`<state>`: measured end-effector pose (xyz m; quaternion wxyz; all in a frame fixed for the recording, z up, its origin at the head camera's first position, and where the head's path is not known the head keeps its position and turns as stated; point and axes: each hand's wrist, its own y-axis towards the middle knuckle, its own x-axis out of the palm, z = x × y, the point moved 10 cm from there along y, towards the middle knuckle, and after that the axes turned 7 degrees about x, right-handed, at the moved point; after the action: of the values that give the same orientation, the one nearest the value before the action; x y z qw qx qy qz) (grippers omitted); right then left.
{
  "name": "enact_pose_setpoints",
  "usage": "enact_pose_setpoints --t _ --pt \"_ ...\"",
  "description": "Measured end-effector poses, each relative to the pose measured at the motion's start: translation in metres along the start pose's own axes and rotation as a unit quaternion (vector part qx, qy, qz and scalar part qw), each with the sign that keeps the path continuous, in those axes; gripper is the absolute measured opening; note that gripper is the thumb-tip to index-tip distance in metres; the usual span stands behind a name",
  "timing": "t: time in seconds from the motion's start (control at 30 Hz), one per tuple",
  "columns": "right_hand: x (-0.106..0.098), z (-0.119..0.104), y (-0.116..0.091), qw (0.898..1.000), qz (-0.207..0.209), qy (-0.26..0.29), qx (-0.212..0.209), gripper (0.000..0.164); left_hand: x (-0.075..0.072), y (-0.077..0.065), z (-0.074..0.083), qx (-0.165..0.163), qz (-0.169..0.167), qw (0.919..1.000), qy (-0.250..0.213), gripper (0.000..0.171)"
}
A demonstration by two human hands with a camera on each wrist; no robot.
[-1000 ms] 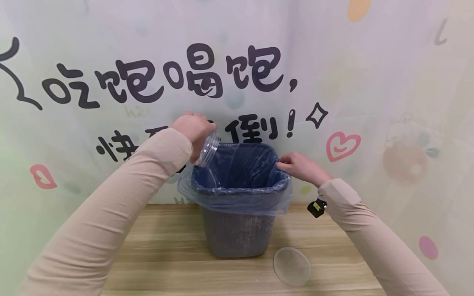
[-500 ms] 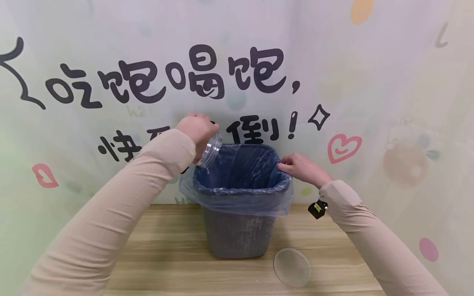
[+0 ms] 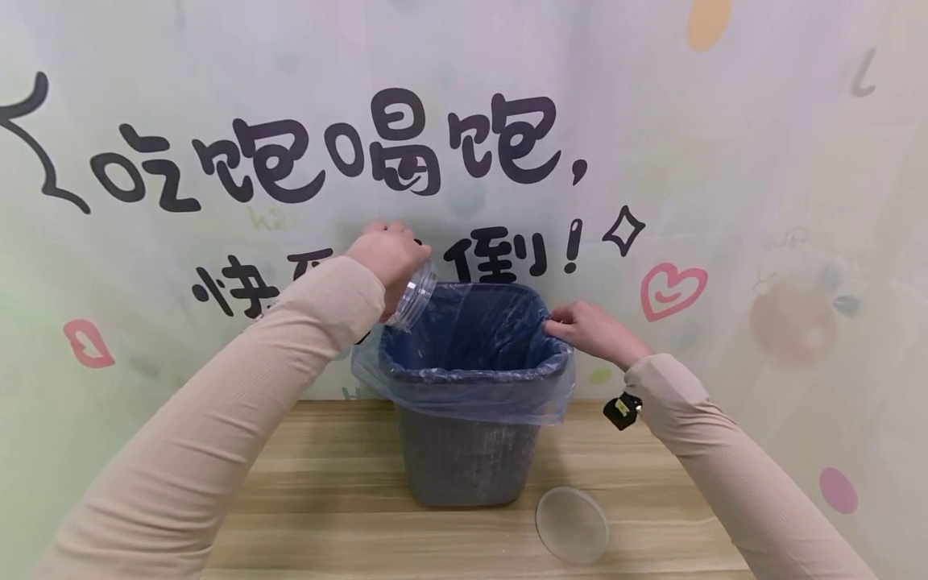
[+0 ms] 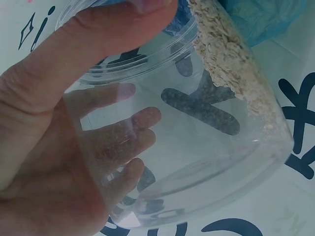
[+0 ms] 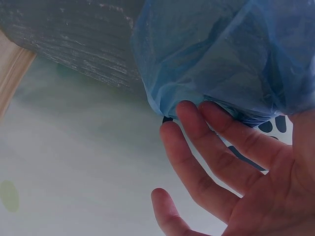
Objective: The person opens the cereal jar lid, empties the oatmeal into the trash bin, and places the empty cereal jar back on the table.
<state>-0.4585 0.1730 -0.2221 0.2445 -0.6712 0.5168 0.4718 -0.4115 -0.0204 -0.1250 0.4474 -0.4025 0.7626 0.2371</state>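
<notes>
Clear jar (image 3: 417, 298) tilted at the left rim of the trash bin (image 3: 471, 459), gripped in our left hand (image 3: 387, 258); our right hand (image 3: 590, 330) pinches the opposite edge. We're mid-pour, it seems: pale flakes (image 4: 221, 54) line the jar's wall, so steeper tilting looks needed next.

Bin (image 3: 467, 463): on tbl. (image 3: 319, 491), before wall (image 3: 464, 48). Liner (image 3: 471, 400): in bin, overhanging outside. Jar (image 3: 416, 296): in L hand (image 3: 387, 259), bin's L side, w/ flakes (image 4: 221, 54) in. R hand (image 3: 594, 332): bin's R side. Disc (image 3: 572, 525): on tbl., front-R.
</notes>
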Motion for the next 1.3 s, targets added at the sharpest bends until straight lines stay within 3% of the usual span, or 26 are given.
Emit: enact_pose_setpoints --t 0.33,0.73,1.0,1.3 --pt "0.0013 0.0004 0.0009 1.0 0.001 0.002 -0.004 0.024 0.004 0.003 0.0002 -0.005 -0.021 0.9998 -0.001 0.08" --pt "0.0019 0.0011 0.0003 1.0 -0.004 0.007 -0.002 0.024 -0.0013 0.0009 0.0024 0.0 0.016 0.9999 0.001 0.071" --pt "0.0024 0.0021 0.0016 1.0 -0.003 -0.001 -0.001 0.024 -0.0005 -0.0003 0.0009 -0.001 0.016 0.9999 -0.005 0.078" --pt "0.0023 0.0032 0.0014 1.0 -0.004 0.002 0.001 0.025 -0.0003 0.0011 0.0048 0.004 0.014 0.9998 0.01 0.072"
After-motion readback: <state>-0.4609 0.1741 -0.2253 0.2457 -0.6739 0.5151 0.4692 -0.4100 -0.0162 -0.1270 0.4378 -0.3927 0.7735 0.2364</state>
